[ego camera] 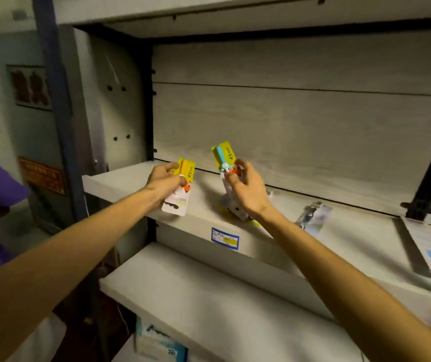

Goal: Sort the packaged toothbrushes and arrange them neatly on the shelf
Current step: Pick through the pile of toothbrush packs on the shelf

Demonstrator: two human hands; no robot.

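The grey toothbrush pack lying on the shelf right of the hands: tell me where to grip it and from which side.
Judging from its pose, pinch the grey toothbrush pack by its near lower end, coming from the front of the shelf. It lies flat, tilted, apart from the other packs, so the near edge looks free. The right hand is closest but grips a blue-brush pack. The picture is blurred, so details are uncertain.

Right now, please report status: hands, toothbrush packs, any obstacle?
Left hand grips yellow-handled pack. Right hand grips blue-handled pack. Shelf ahead, no obstacle seen.
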